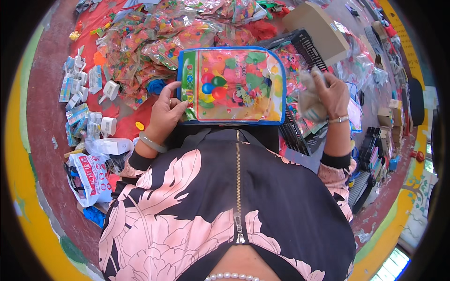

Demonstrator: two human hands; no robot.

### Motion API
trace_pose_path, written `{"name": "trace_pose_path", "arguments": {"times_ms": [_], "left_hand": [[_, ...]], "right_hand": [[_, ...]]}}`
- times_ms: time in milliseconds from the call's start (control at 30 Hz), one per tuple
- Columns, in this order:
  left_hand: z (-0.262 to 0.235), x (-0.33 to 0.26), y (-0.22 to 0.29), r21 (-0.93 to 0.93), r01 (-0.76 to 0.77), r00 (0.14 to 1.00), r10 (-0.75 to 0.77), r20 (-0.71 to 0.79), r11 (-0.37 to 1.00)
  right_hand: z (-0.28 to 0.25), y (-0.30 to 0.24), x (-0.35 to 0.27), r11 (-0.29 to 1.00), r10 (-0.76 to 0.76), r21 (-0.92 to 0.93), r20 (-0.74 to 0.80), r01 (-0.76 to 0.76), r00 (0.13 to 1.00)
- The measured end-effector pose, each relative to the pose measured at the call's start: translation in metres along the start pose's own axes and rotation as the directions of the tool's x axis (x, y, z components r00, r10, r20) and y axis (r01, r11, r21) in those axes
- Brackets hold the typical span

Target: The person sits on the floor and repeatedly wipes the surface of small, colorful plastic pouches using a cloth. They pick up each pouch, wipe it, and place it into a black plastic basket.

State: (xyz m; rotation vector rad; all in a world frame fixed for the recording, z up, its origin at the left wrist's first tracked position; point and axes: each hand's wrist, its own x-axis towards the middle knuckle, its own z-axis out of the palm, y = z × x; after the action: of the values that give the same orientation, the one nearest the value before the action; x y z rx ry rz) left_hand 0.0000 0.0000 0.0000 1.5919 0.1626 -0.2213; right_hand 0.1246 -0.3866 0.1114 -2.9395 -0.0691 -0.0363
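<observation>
In front of my chest lies a flat clear-fronted pouch with blue edging, showing a colourful balloon-print sheet. My left hand grips its left edge, thumb on the front and the other fingers partly hidden. To the right of the pouch, my right hand is raised and closed on a beige-grey cloth, which hangs beside the pouch's right edge. Below the cloth is a black plastic crate with colourful printed packets in it.
Many balloon packets are heaped on a red sheet at the far side. A cardboard box stands at the far right. White plastic devices and a printed white carrier bag are on the left. Black racks stand at the right.
</observation>
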Motion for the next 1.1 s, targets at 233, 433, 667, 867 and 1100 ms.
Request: {"name": "trace_pose_path", "arguments": {"times_ms": [233,433,667,867,1100], "left_hand": [[0.000,-0.007,0.015,0.269,-0.241,0.970,0.224,0.095,0.933],[-0.011,0.001,0.027,0.721,-0.602,0.743,0.570,0.350,0.342],[-0.017,0.001,0.028,0.689,-0.627,0.754,0.506,0.418,0.365],[-0.016,0.008,0.040,0.569,-0.638,0.770,0.419,0.481,0.519],[-0.010,0.008,0.036,0.597,-0.608,0.794,0.408,0.450,0.524]], "right_hand": [[0.001,-0.040,-0.058,0.734,-0.636,-0.203,0.128,0.648,0.761],[0.029,-0.054,-0.040,0.470,-0.856,-0.299,0.076,0.830,0.512],[0.026,-0.043,-0.014,0.490,-0.871,-0.204,-0.077,0.848,0.485],[-0.009,-0.076,0.002,0.553,-0.777,0.036,-0.337,0.832,0.531],[-0.049,-0.110,0.002,0.532,-0.839,-0.097,-0.190,0.841,0.509]]}}
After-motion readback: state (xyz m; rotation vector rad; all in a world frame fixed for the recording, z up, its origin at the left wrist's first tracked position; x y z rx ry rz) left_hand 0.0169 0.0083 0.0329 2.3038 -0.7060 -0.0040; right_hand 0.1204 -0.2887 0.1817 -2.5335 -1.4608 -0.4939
